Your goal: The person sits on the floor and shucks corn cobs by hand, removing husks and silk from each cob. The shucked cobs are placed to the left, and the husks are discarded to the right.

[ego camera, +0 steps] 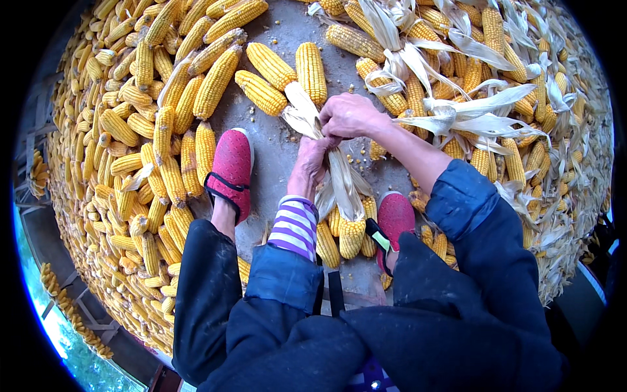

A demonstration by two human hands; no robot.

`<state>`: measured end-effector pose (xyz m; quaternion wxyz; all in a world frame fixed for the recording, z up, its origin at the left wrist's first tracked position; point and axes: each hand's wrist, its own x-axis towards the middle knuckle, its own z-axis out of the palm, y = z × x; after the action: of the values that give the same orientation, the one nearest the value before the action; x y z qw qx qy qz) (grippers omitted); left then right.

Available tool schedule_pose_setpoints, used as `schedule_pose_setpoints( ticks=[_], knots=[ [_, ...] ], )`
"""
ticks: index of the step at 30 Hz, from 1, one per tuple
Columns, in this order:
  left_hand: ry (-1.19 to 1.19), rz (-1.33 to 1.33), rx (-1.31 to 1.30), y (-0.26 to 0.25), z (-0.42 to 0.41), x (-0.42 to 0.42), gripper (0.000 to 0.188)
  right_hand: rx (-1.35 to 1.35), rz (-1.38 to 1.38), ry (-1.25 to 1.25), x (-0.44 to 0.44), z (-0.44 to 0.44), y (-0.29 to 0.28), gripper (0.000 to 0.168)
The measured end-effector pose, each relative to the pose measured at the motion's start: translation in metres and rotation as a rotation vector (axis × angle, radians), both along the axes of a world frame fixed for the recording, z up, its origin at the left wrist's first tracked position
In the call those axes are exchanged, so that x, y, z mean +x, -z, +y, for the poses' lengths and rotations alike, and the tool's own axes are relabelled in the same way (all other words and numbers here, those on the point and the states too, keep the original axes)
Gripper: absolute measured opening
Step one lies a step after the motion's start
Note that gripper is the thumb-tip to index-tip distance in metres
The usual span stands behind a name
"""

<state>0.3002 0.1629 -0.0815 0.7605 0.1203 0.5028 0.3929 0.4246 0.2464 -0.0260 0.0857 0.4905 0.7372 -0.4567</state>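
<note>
My left hand (pixel 312 159) grips the gathered dry husks (pixel 343 181) of a bunch of corn cobs. Just above it, my right hand (pixel 350 116) is closed at the spot where two sets of husks meet. Three yellow cobs (pixel 272 66) fan out beyond my hands, joined to pale husks (pixel 302 110). Toward my body, several more cobs (pixel 351 238) spread from the lower husks, resting on the floor between my shoes. My fingers hide the point where the husks cross, so any knot there cannot be made out.
A large heap of husked cobs (pixel 142 127) rises on the left. On the right lies another pile of cobs (pixel 455 68) with loose husks (pixel 470 117) attached. My red shoes (pixel 230 166) stand on a concrete floor (pixel 274 181) scattered with kernels. Strung cobs (pixel 73 308) hang at the far lower left.
</note>
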Motion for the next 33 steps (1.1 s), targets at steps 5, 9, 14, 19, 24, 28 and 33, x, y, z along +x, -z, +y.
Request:
schedule_pose_setpoints(
  ticks=[5, 9, 14, 19, 24, 28, 33],
  knots=[
    [-0.032, 0.046, -0.014, -0.005, 0.001, 0.007, 0.040, 0.049, 0.075, 0.014, 0.008, -0.008, 0.007, 0.025],
    [-0.173, -0.122, -0.082, -0.015, 0.002, 0.017, 0.035, 0.186, 0.217, 0.081, 0.019, -0.021, 0.014, 0.025],
    [-0.186, -0.242, -0.135, 0.000, -0.003, 0.011, 0.020, 0.297, 0.291, 0.432, 0.050, -0.029, -0.003, 0.034],
    [-0.228, -0.127, -0.202, -0.001, -0.003, 0.013, 0.018, 0.672, 0.002, 0.284, 0.108, -0.044, -0.031, 0.048],
    [-0.234, -0.015, -0.233, -0.004, 0.001, 0.020, 0.018, 0.599, -0.668, 0.202, 0.177, -0.046, -0.040, 0.054],
    [-0.203, 0.027, -0.240, -0.005, 0.003, 0.024, 0.020, 0.374, -0.762, 0.243, 0.194, -0.051, -0.050, 0.029],
    [-0.230, 0.010, -0.248, 0.000, -0.001, 0.021, 0.020, 0.132, -0.714, 0.241, 0.190, -0.048, -0.100, 0.022]
  ],
)
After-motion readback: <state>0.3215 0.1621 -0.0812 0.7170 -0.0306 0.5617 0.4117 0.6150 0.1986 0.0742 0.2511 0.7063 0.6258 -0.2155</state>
